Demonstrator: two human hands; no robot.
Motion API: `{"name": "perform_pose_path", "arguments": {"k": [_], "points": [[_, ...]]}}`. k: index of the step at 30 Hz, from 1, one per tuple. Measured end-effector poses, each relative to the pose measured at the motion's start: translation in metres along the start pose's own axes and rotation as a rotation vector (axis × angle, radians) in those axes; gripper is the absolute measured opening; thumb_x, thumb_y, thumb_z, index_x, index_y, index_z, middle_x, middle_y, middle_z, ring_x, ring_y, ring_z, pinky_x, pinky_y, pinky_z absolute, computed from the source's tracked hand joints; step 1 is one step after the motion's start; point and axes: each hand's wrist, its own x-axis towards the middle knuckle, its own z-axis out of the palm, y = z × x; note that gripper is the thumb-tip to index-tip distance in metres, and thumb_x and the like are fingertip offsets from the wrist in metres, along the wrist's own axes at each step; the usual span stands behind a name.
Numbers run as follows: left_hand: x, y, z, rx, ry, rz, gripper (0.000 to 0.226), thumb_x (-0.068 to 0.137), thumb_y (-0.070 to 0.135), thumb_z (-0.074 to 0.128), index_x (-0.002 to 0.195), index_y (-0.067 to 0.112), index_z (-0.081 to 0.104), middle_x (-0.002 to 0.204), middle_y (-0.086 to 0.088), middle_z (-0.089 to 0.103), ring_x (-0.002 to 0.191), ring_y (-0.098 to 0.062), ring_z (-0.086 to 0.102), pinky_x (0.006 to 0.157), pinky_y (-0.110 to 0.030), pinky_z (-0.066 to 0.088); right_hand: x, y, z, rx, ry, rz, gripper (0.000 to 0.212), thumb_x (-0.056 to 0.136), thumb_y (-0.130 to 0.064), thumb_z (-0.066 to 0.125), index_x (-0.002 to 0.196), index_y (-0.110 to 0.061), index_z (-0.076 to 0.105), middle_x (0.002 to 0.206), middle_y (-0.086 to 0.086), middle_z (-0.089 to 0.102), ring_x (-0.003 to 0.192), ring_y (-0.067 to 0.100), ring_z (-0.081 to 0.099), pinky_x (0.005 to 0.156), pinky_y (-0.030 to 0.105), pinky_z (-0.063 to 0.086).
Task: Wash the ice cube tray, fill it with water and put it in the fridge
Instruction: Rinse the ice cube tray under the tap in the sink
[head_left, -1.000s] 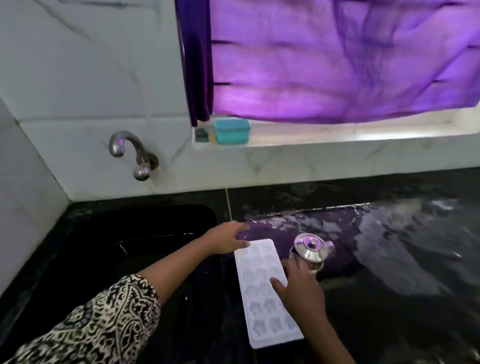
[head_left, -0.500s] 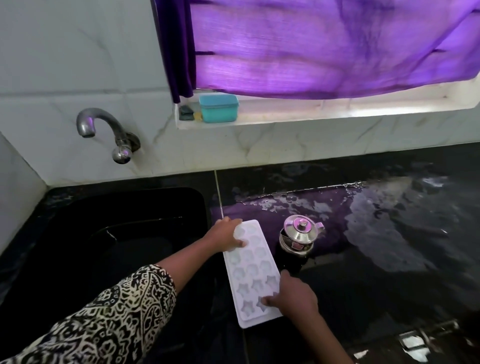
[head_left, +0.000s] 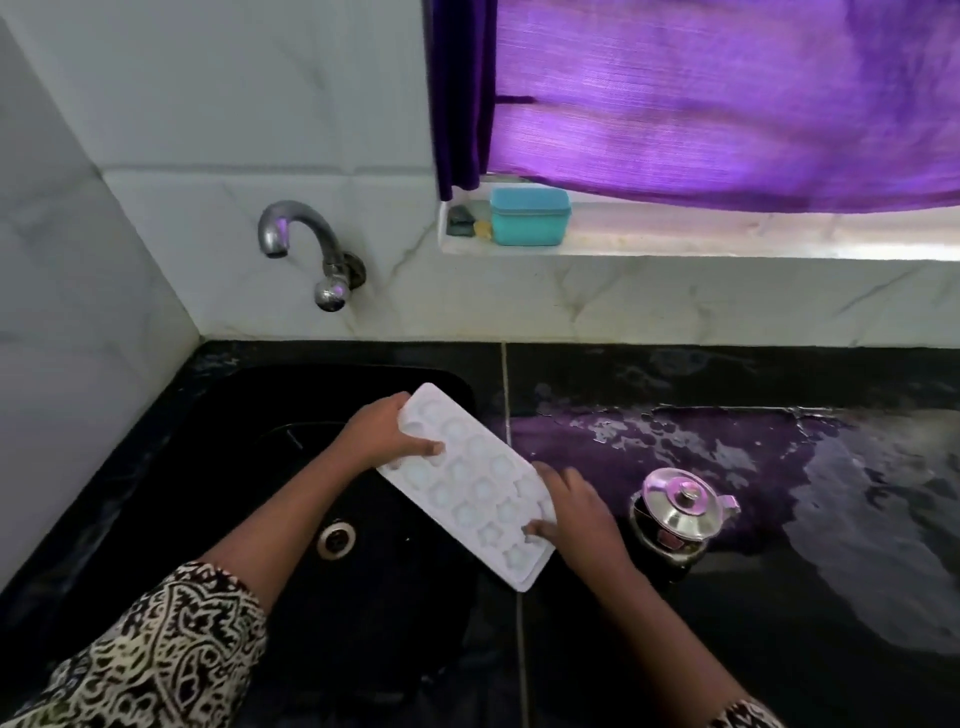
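**A:** Left hand (head_left: 387, 434) clamped on the far end of the ice cube tray (head_left: 470, 480), thumb lying across the top, fingers wrapped under. Right hand (head_left: 574, 512) gripped the near end, fingertips pressed into the moulds.

**B:** Held up in the air then, or resting on something?

**A:** Held up, tilted, slanted across the right edge of the black sink (head_left: 260, 519). Mostly over the basin, near corner just over the counter (head_left: 779, 649). Moulds facing up. Couldn't tell if any water in them.

**B:** Anything else around?

**A:** Drain (head_left: 336, 540) right below the left forearm. Small steel lidded pot (head_left: 678, 514) just beside the right hand, sat on the wet counter. Tap (head_left: 306, 244) on the wall well above the sink, no water running. Teal box (head_left: 530, 215) up on the window ledge (head_left: 727, 241) under the purple curtain (head_left: 727, 98).
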Motion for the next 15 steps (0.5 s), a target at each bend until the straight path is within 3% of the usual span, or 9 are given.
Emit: {"name": "perform_pose_path", "arguments": {"k": [5, 11, 15], "points": [[-0.038, -0.046, -0.022, -0.452, -0.03, -0.072, 0.046, 0.069, 0.033, 0.088, 0.108, 0.039, 0.065, 0.102, 0.017, 0.073, 0.097, -0.004, 0.068, 0.079, -0.024, 0.053, 0.054, -0.028, -0.005, -0.089, -0.092, -0.196, 0.084, 0.08, -0.027, 0.074, 0.148, -0.028, 0.027, 0.117, 0.002, 0.042, 0.113, 0.021, 0.044, 0.09, 0.029, 0.041], [-0.071, -0.103, -0.045, -0.998, -0.055, -0.204, 0.074, 0.058, 0.026, 0.088, 0.126, 0.019, 0.059, 0.117, -0.005, 0.071, 0.107, -0.026, 0.069, 0.081, -0.037, 0.057, 0.111, -0.091, -0.005, -0.135, -0.167, -0.375, 0.081, 0.082, -0.02, 0.071, 0.149, -0.027, 0.027, 0.125, 0.004, 0.043, 0.111, 0.021, 0.046, 0.083, 0.02, 0.035], [-0.083, -0.138, -0.06, -1.243, 0.022, -0.263, 0.067, 0.065, 0.014, 0.083, 0.127, 0.011, 0.058, 0.118, -0.014, 0.07, 0.105, -0.033, 0.069, 0.072, -0.037, 0.059, 0.14, -0.139, -0.006, -0.072, -0.184, -0.453, 0.074, 0.084, -0.015, 0.069, 0.147, -0.023, 0.032, 0.135, 0.004, 0.042, 0.122, 0.022, 0.042, 0.095, 0.022, 0.034]]}}
